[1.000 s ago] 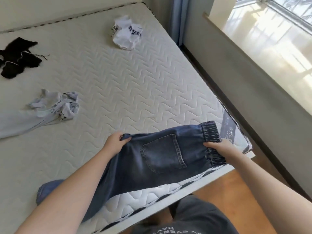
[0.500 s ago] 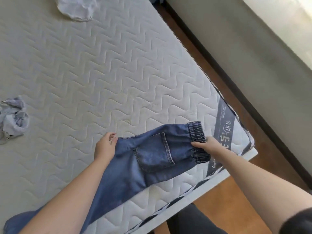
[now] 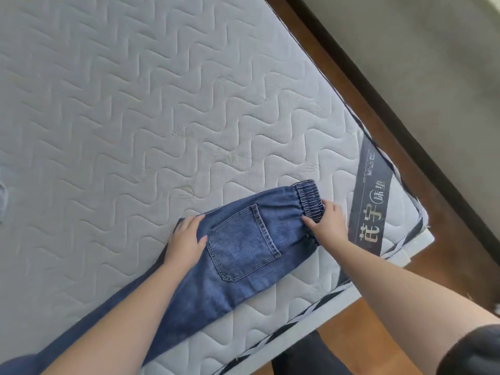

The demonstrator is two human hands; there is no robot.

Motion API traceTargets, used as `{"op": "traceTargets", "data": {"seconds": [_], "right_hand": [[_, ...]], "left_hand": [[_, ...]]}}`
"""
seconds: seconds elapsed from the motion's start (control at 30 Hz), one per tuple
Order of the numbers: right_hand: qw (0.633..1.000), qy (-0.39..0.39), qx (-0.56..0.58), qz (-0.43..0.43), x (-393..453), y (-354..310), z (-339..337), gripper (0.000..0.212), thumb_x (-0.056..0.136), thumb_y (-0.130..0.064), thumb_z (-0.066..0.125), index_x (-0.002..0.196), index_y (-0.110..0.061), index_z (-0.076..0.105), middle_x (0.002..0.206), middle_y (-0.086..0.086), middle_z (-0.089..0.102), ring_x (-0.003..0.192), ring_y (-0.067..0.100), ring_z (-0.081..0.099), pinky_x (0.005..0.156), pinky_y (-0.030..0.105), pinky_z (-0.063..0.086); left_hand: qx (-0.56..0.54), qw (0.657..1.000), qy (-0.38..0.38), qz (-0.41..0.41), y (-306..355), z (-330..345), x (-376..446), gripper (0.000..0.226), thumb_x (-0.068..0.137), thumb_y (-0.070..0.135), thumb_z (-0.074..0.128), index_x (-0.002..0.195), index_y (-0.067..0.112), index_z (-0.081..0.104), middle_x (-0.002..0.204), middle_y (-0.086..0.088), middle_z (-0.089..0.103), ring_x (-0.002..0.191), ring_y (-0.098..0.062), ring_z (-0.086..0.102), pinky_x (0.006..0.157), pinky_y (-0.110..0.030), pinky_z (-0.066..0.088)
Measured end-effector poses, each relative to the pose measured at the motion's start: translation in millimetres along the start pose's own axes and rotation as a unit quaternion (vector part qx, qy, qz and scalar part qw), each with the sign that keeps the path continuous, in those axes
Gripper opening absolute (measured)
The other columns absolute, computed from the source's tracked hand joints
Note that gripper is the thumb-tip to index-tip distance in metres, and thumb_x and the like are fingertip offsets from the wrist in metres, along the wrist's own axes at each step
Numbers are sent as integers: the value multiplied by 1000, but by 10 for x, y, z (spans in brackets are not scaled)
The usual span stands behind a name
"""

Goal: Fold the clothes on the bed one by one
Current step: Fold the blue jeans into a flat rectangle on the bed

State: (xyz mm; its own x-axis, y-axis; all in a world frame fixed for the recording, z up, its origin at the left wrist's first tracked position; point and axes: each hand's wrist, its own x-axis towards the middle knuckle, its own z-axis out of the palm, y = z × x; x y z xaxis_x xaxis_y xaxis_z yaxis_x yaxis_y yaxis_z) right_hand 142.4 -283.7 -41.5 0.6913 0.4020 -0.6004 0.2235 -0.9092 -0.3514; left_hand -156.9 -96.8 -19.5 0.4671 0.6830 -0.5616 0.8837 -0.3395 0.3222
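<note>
We judged the jeans [image 3: 238,255] soft but weighty, best taken at the elastic waistband [image 3: 309,200] our right hand [image 3: 328,226] pinched, left hand [image 3: 185,239] lying flat beside the pocket [image 3: 242,243].

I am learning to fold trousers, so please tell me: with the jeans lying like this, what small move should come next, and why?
Probably bring the legs up toward the waistband. The jeans already lie flat on the mattress, pocket up, the left hand pressing by the pocket and the right hand on the elastic waistband, while the legs run off the lower left unfolded.
</note>
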Motion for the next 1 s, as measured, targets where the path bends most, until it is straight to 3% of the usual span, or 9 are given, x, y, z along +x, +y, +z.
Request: {"op": "traceTargets", "data": {"seconds": [0.2, 0.3, 0.43, 0.5, 0.53, 0.6, 0.73, 0.87, 1.0], "right_hand": [[995, 54, -19, 78, -193, 137, 18, 62, 83, -56, 66, 132, -22, 47, 133, 6, 48, 124, 31, 46, 95, 49, 41], [985, 49, 72, 149, -263, 267, 31, 70, 80, -57, 69, 131, -17, 44, 134, 12, 44, 118, 33, 50, 92, 44, 44], [896, -3, 366, 252, -337, 369, 181, 69, 77, -48, 78, 125, -7, 48, 115, 13, 60, 98, 24, 61, 86, 39, 51], [857, -39, 460, 229, -345, 392, 228, 53, 80, -35, 79, 119, -3, 62, 103, 9, 69, 83, 13, 63, 72, 27, 52], [847, -54, 484, 211, -341, 399, 243, 45, 81, -29, 79, 116, -4, 67, 102, 6, 71, 83, 11, 66, 73, 25, 53], [836, -92, 507, 189, -328, 419, 241, 37, 81, -20, 79, 115, -8, 68, 110, 8, 72, 100, 18, 68, 91, 35, 55], [868, -126, 464, 121, -297, 463, 193, 37, 78, -9, 80, 113, -15, 67, 109, 4, 73, 107, 23, 66, 95, 41, 53], [951, -53, 295, 79, -295, 555, 97, 38, 76, -30, 83, 106, -21, 61, 92, -12, 67, 87, 10, 64, 68, 23, 49], [945, 50, 298, 124, -238, 691, 23, 42, 75, -42, 81, 101, -28, 51, 86, -21, 59, 76, -3, 56, 59, 15, 41]], "left_hand": [[94, 992, 13, 77, 427, 211, 359, 55, 96, 29, 57, 147, 20, 40, 154, -6, 36, 137, -28, 37, 111, -42, 29], [77, 988, 6, 137, 839, 314, 554, 52, 99, 32, 52, 147, 19, 39, 152, -4, 39, 136, -25, 37, 111, -41, 29], [39, 979, -38, 195, 1512, 439, 812, 52, 99, 37, 50, 147, 19, 38, 148, -2, 43, 134, -24, 40, 110, -38, 29], [52, 976, -62, 204, 1793, 486, 957, 54, 98, 38, 53, 146, 19, 39, 147, -3, 45, 133, -26, 42, 110, -39, 30], [54, 975, -78, 199, 1904, 499, 1032, 55, 97, 38, 56, 145, 20, 40, 146, -4, 47, 133, -27, 44, 109, -40, 32], [48, 974, -131, 178, 2070, 510, 1182, 59, 92, 38, 65, 142, 18, 43, 143, -5, 50, 131, -28, 47, 107, -40, 36], [64, 955, -235, 170, 2221, 440, 1391, 53, 82, 32, 79, 129, 19, 59, 124, -2, 67, 116, -23, 60, 101, -34, 44], [52, 943, -257, 202, 2325, 408, 1443, 42, 83, 25, 78, 119, 12, 59, 116, -6, 68, 107, -23, 62, 85, -23, 42], [7, 951, -212, 226, 2530, 534, 1493, 38, 85, 31, 75, 117, 17, 62, 115, -4, 68, 108, -21, 60, 82, -23, 38]]}}
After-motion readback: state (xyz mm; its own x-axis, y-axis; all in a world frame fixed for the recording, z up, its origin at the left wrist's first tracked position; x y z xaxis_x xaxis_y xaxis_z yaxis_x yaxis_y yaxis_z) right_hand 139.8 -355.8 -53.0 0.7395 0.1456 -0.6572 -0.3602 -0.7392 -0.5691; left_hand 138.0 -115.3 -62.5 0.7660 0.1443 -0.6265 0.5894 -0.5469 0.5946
